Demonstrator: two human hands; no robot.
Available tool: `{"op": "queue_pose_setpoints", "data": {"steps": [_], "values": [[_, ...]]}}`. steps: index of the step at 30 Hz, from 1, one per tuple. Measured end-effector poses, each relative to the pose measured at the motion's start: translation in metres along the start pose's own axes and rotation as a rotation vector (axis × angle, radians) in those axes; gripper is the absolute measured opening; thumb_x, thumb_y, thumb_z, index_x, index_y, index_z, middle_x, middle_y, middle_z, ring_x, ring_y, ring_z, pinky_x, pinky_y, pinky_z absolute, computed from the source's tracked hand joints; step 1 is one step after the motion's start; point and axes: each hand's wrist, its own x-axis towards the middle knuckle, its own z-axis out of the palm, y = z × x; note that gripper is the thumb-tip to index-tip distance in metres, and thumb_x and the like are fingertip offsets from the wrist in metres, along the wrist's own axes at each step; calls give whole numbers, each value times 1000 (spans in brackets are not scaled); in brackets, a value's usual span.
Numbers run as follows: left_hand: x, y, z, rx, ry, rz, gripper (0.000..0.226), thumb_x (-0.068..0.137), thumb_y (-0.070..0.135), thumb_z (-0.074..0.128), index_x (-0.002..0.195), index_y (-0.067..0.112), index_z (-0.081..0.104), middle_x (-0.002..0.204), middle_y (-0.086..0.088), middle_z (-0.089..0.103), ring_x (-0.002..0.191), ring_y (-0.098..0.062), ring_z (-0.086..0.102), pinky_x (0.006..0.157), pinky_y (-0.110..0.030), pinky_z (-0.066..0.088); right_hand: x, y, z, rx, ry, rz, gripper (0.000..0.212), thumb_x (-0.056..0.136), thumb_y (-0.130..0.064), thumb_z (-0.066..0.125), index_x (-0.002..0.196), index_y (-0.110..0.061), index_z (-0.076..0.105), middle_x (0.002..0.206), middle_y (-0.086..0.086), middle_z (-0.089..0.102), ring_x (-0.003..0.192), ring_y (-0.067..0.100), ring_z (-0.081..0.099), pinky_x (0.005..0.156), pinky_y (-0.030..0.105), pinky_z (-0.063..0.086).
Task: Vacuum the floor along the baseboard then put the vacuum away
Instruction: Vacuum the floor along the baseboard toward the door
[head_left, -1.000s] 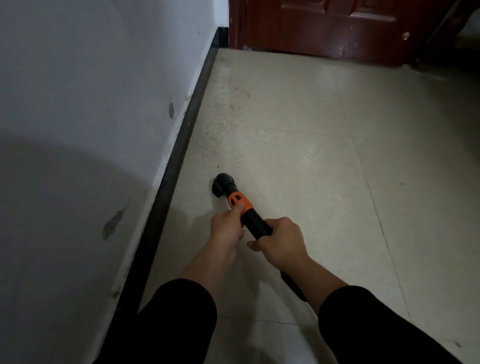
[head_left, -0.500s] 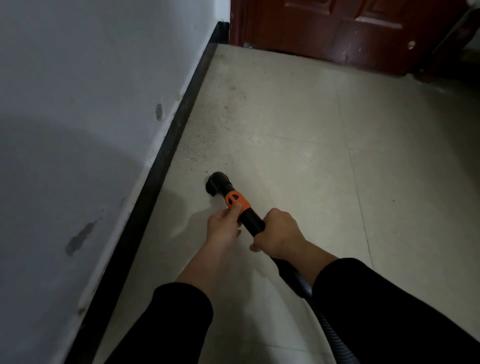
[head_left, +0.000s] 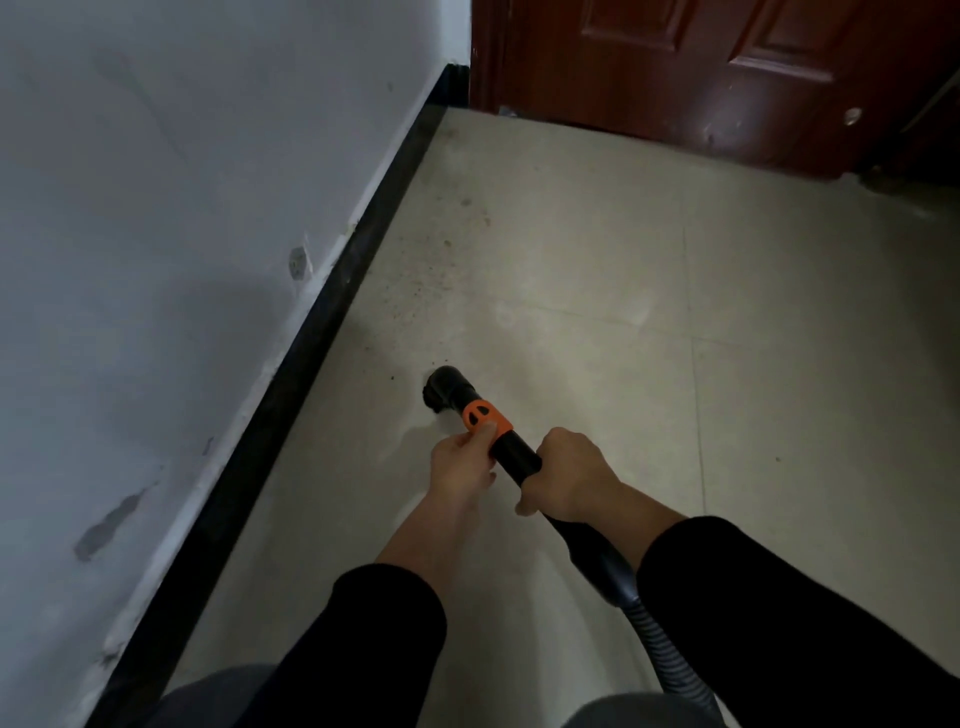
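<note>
At frame centre the vacuum nozzle (head_left: 445, 388) sits on the tiled floor (head_left: 597, 270) near the black baseboard (head_left: 311, 374), the left hand (head_left: 461, 467) pinching its orange collar (head_left: 487, 422), seemingly to steer, the right hand (head_left: 569, 478) wrapped round the tube behind, likely to push toward the dirt specks (head_left: 415, 291).

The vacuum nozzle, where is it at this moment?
In the head view the vacuum nozzle sits on the floor near the middle, right of the black baseboard and apart from it, just ahead of the left hand.

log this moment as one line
left hand: holds orange collar | right hand: grips wand | nozzle: on floor, apart from baseboard | specks: ahead of nozzle
</note>
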Motion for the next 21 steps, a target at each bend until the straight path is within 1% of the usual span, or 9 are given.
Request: {"op": "queue_pose_setpoints", "data": {"steps": [3,8,12,13,15,18,19,21], "values": [[5,7,6,8,31,-28,25,94,26,59,72,14,57,75,-4,59,70,-13,55,68,-25,47,8,1,-5,21,-16,2,39,68,-21,82,90,-11,50,78,2,51,72,21,55,58,27,42],[14,17,13,-9,50,-57,24,95,25,59,73,15,56,75,-3,59,69,-11,56,67,-26,47,22,0,-11,23,-15,13,34,69,-18,79,91,-10,54,77,3,54,71,21,56,57,25,42],[24,19,11,-21,35,-60,22,95,27,59,76,17,57,82,-4,64,76,-12,60,78,-31,48,36,0,-14,-21,-7,-35,30,69,-18,77,90,-10,58,72,2,53,67,20,56,57,26,44],[27,20,9,-28,31,-57,21,95,28,59,76,17,57,81,-4,64,76,-12,60,77,-31,48,39,-1,-13,-31,0,-51,30,69,-18,77,92,-9,59,73,2,53,68,20,57,58,26,45],[32,22,4,-42,35,-54,22,95,27,59,76,17,57,80,-4,64,73,-12,59,71,-29,48,43,-7,-12,-41,7,-74,31,70,-18,75,96,-7,62,73,3,54,69,21,57,59,27,46],[36,29,-4,-68,54,-44,21,95,26,60,77,14,58,84,-8,65,72,-13,59,64,-25,47,47,-18,-12,-37,-1,-79,29,68,-18,77,90,-9,60,69,2,51,66,20,54,52,24,39],[39,30,-7,-70,60,-40,21,95,26,60,78,14,58,86,-9,65,72,-14,59,66,-25,47,49,-22,-12,-30,-11,-80,29,66,-18,78,87,-9,58,68,2,50,63,19,53,49,24,36],[43,30,-14,-74,75,-34,20,94,27,61,78,15,59,89,-10,67,74,-15,60,74,-30,49,51,-30,-11,-10,-28,-80,30,64,-17,79,83,-9,58,66,2,51,60,18,52,47,24,35]]}}
